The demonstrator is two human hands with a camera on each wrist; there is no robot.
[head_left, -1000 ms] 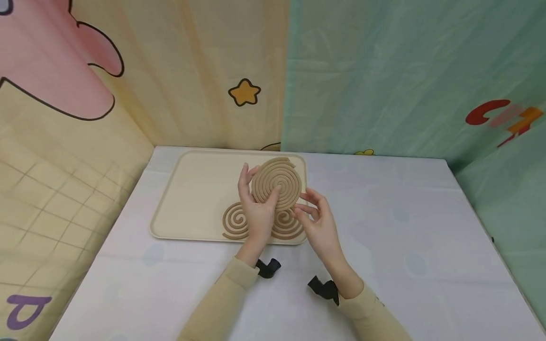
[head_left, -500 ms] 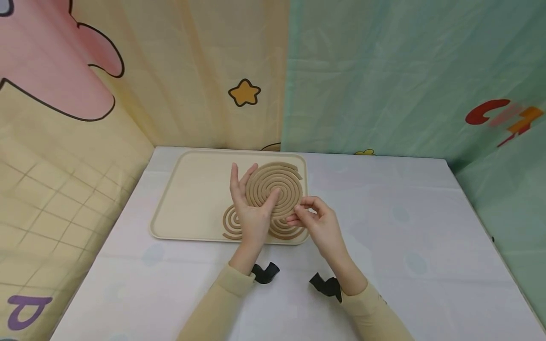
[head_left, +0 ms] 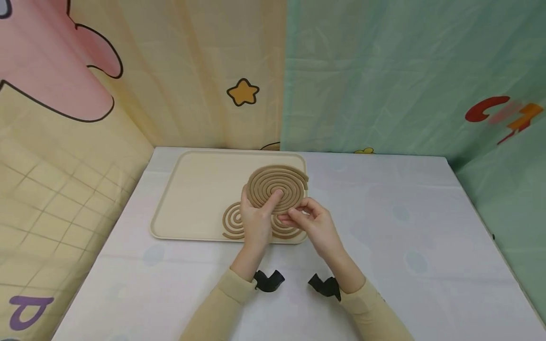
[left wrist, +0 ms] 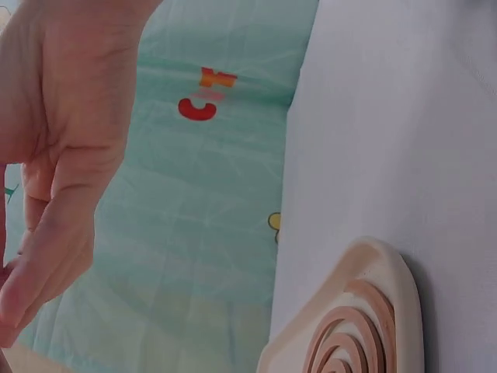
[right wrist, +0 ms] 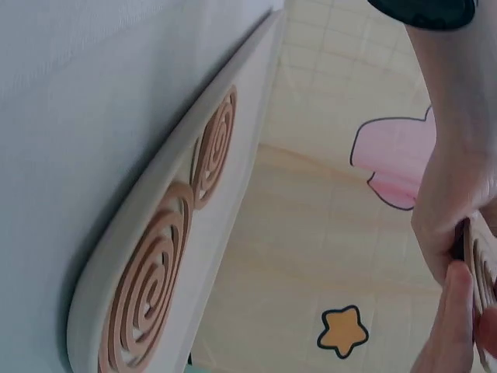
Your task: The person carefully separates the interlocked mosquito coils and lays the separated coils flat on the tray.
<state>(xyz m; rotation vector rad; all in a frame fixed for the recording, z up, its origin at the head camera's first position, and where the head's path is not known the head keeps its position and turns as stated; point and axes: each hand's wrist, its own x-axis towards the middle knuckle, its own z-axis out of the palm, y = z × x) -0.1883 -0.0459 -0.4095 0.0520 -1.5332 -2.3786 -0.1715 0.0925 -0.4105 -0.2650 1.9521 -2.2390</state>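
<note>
In the head view my left hand (head_left: pixel 256 222) holds a tan mosquito coil (head_left: pixel 264 177) above the tray, thumb pressed on its middle and the other fingers mostly hidden behind it. With thumb and fingers, my right hand (head_left: pixel 313 227) pinches the coil's lower right edge. The held coil's windings lie close together. Below, a flat coil with open gaps (head_left: pixel 230 229) lies on the tray's front edge, and a second coil (head_left: pixel 283 232) sits in its front right corner, partly covered by the hands. The right wrist view shows the held coil (right wrist: pixel 479 272) edge-on.
A cream tray (head_left: pixel 192 194) with a low raised rim rests at the back of the white-covered table (head_left: pixel 384 237). Printed curtains (head_left: pixel 367 80) stand behind and at both sides. Each wrist carries a black mount (head_left: pixel 268 282).
The held coil has turned clockwise, its outer end shifting to the right, and it tilts flatter. My left fingers have gone behind it. My right fingertips have moved slightly left along its edge.
</note>
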